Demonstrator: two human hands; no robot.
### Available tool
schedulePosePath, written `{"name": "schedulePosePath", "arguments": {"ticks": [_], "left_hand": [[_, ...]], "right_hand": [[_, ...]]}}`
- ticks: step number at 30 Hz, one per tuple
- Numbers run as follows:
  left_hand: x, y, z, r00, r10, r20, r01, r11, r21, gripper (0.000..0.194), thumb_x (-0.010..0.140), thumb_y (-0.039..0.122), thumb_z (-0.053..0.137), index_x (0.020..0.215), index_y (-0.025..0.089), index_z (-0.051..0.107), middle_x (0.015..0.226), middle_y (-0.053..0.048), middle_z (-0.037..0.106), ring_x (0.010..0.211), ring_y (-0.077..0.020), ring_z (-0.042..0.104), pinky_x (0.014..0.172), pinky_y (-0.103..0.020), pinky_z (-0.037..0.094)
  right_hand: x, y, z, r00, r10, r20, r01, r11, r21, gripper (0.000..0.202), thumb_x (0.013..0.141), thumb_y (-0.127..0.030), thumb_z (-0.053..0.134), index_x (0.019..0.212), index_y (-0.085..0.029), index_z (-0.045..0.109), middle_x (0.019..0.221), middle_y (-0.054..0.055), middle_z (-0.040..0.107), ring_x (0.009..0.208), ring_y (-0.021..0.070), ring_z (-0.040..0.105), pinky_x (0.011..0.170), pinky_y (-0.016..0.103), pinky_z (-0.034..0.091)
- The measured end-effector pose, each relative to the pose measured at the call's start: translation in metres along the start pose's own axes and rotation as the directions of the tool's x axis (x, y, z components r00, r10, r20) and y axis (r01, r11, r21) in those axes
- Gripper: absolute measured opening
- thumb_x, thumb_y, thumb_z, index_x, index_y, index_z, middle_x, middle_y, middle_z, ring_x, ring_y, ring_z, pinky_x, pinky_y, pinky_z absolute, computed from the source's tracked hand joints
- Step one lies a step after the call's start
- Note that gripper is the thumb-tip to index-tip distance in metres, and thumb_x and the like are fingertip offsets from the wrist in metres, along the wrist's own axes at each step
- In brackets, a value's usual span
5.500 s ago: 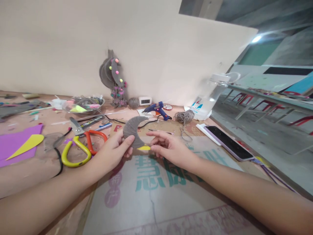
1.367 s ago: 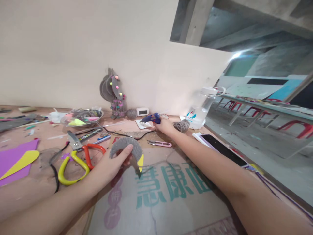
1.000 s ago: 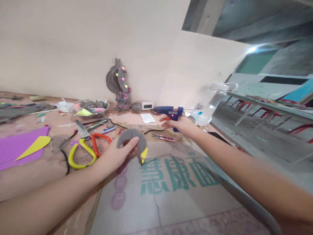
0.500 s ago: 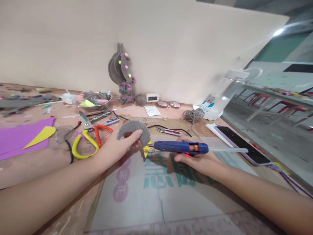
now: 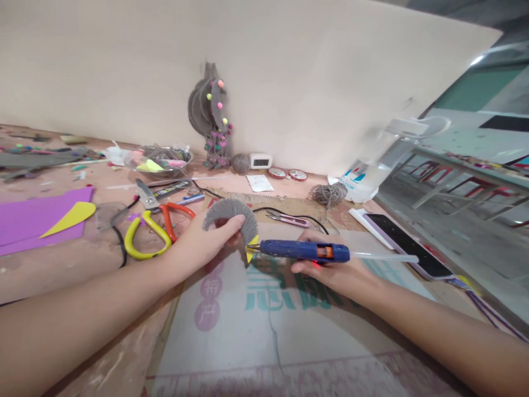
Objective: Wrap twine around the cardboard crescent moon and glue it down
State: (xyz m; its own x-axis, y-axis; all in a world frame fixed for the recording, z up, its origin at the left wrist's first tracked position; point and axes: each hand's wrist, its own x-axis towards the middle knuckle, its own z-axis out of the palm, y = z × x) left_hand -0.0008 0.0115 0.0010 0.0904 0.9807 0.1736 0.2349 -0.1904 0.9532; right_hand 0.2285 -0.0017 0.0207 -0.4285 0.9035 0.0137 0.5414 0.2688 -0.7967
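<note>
Pinching a grey yarn-wrapped crescent (image 5: 233, 208) between closed fingers of left hand (image 5: 215, 234); gripping a blue plastic glue gun (image 5: 289, 250) with curled right hand (image 5: 341, 274), aiming left at crescent's yellow tip (image 5: 250, 256).

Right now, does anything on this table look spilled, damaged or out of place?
Nothing looks clearly spilled or damaged. Small scraps litter the left side of the table, which looks untidy, and the bottle seems to lean, though lens distortion may explain that.

A white rectangular clock (image 5: 260, 161) and a clear plastic bottle (image 5: 369, 170) (marked in blue) are set by the beige wall (image 5: 309, 82).
</note>
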Motion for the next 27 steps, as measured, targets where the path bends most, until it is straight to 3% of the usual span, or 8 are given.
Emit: {"name": "schedulePosePath", "arguments": {"ticks": [12,27], "left_hand": [[0.0002,-0.0027,-0.0005,1.0,0.027,0.015,-0.026,1.0,-0.016,0.018,0.08,0.03,0.052,0.067,0.017,0.056,0.06,0.004,0.057,0.056,-0.0096,0.052,0.054,-0.018,0.04],[-0.0011,0.0005,-0.0007,0.999,-0.007,0.033,0.007,1.0,-0.01,0.018,0.08,0.032,0.052,0.07,0.017,0.057,0.058,0.004,0.056,0.055,-0.0103,0.053,0.052,-0.018,0.042]], "right_hand": [[0.0,0.0053,0.001,0.999,-0.036,-0.004,0.036,0.992,-0.124,0.032,0.069,-0.046,0.067,0.07,-0.017,0.052,0.06,-0.003,0.05,0.055,0.0104,0.043,0.05,0.023,0.033],[0.0,0.002,-0.0001,1.0,-0.01,-0.01,0.009,0.992,-0.129,0.033,0.068,-0.047,0.067,0.069,-0.016,0.055,0.059,-0.002,0.054,0.053,0.0101,0.045,0.048,0.023,0.034]]}}
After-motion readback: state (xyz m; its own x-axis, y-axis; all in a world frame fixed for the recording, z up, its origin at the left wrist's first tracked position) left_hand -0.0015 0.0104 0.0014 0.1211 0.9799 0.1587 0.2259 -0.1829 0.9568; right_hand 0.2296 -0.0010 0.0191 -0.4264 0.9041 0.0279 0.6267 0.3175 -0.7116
